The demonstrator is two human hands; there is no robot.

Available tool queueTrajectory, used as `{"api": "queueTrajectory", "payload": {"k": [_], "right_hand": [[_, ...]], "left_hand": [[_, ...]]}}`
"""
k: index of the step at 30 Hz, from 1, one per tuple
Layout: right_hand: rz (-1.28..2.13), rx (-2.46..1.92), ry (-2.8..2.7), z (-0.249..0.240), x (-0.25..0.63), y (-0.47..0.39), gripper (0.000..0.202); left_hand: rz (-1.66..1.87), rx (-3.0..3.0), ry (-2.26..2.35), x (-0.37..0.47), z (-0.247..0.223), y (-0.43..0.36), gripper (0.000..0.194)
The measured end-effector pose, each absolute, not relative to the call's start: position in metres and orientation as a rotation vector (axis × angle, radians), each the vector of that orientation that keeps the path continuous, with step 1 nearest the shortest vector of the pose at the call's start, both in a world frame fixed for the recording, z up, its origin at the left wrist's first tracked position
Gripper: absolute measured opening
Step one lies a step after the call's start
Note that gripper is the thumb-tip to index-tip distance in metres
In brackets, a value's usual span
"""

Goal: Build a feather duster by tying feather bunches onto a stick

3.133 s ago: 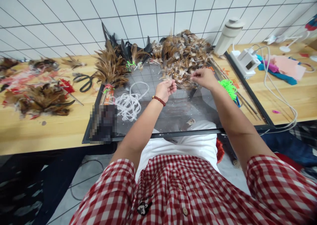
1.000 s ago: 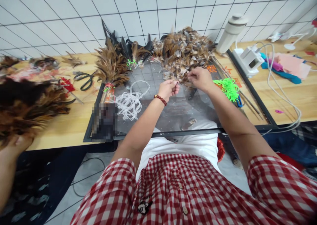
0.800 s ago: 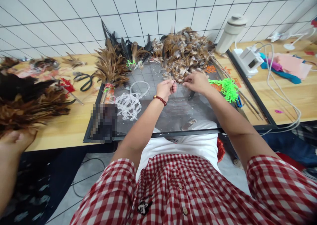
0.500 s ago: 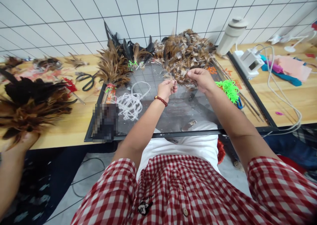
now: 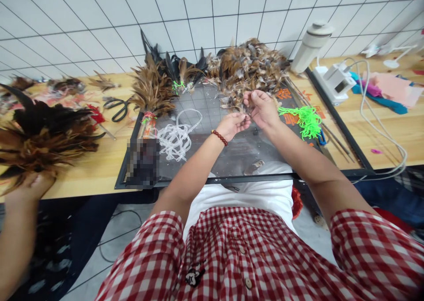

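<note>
My left hand (image 5: 234,126), with a dark red bead bracelet at its wrist, is closed in a pinch near the middle of the dark glassy board (image 5: 212,161). My right hand (image 5: 264,110) is closed too, its fingers right against the left fingertips. Whatever sits between the fingers is too small and hidden to make out. Behind both hands rises a heap of brown feathers (image 5: 251,69). Bright green cords (image 5: 306,120) lie to the right, partly behind my right wrist. A tangle of clear strips (image 5: 174,139) rests left of my left hand.
Tied feather bundles (image 5: 152,86) stand back left, with black scissors (image 5: 118,108) beside them. A co-worker's hand (image 5: 31,186) holds a big dark feather bundle (image 5: 46,137). A white bottle (image 5: 311,47), a power strip (image 5: 333,82) with cables and thin rods (image 5: 339,142) are on the right.
My hands, apart before, have come together at the fingertips. My left hand moved right; my right hand shifted slightly left. More of the green cords shows. The co-worker's feather bundle has shifted slightly.
</note>
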State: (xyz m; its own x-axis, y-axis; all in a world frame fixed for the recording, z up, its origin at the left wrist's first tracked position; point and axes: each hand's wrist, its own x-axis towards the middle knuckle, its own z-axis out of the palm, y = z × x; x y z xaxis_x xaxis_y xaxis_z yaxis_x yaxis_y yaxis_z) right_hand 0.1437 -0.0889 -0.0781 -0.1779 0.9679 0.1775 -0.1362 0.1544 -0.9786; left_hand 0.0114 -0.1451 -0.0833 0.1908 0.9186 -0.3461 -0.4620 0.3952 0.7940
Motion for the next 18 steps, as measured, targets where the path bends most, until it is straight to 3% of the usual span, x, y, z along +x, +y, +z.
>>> {"api": "queueTrajectory", "payload": {"k": [6, 12, 18], "right_hand": [[1.491, -1.007, -1.378, -0.0788, 0.1474, -0.0883, 0.053], [1.282, -1.056, -1.383, -0.0807, 0.1506, -0.084, 0.041], [1.289, -1.042, -1.439, -0.0797, 0.1532, -0.0844, 0.036]], "left_hand": [[1.282, 0.587, 0.987, 0.0106, -0.0815, -0.1413, 0.016], [1.302, 0.543, 1.043, 0.009, -0.0811, -0.1406, 0.01], [1.214, 0.59, 1.029, 0.0068, -0.0807, -0.1413, 0.014]]}}
